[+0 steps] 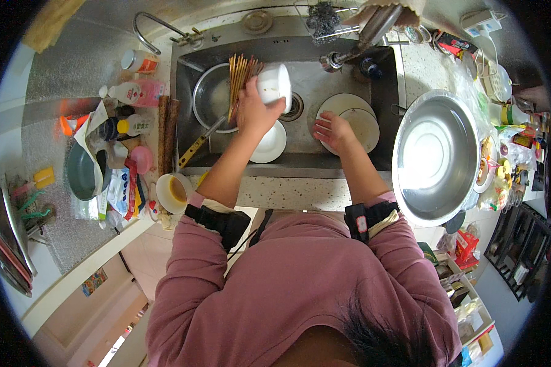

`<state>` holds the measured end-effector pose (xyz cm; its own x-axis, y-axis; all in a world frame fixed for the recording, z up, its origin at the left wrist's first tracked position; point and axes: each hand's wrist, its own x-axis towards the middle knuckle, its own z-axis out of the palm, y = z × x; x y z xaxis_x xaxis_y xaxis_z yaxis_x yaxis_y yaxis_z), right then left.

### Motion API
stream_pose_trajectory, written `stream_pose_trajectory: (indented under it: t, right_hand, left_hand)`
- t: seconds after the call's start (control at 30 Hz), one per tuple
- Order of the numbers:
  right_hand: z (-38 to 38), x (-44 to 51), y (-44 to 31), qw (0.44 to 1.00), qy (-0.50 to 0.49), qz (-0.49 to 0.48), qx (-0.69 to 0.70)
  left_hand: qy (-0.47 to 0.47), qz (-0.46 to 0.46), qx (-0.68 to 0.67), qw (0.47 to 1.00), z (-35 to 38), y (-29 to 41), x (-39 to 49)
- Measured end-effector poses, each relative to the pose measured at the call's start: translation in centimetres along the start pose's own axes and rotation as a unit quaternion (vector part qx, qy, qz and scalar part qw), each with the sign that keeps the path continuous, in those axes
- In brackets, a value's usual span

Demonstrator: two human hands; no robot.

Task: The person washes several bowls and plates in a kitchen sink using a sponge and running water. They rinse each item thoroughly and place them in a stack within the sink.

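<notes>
My left hand [253, 112] grips a white bowl [274, 87], tilted on its side above the sink [303, 69]. Behind that hand a bundle of wooden chopsticks [238, 75] leans over a round metal pan [206, 108]; whether my fingers also touch them is hidden. A long-handled utensil [193, 151] rests against the pan, its handle over the sink's front edge. A white dish [270, 146] sits under my left forearm. My right hand [334, 131], fingers spread and holding nothing, hovers over or touches two overlapping plates [365, 130] at the sink's right; contact is unclear.
A faucet [344, 57] reaches in from the back right. A large metal basin [434, 158] stands on the right counter. To the left are bottles [140, 91], brown rolls [167, 133] and a white cup of brownish liquid [173, 192]. A steel-wool pad [323, 20] rests behind the sink.
</notes>
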<state>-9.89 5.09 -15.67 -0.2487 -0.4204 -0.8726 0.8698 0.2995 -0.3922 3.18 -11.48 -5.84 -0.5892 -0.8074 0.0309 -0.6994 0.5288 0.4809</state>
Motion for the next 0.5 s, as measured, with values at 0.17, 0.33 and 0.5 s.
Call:
stream_pose_trajectory:
  t: [0.17, 0.33, 0.5]
  right_hand:
    - [0.8, -1.4, -1.3, 0.997, -0.019, -0.037, 0.070]
    - [0.6, -2.8, -2.5, 0.989, -0.034, -0.040, 0.136]
    - [0.7, -3.4, -2.6, 0.988, -0.056, -0.022, 0.140]
  left_hand:
    - [-0.167, -0.303, -0.490, 0.800, 3.7, 1.2, 0.1]
    - [-0.226, -0.331, -0.541, 0.740, 5.5, 1.7, 0.4]
    - [-0.259, -0.384, -0.521, 0.717, 5.3, 1.7, 0.5]
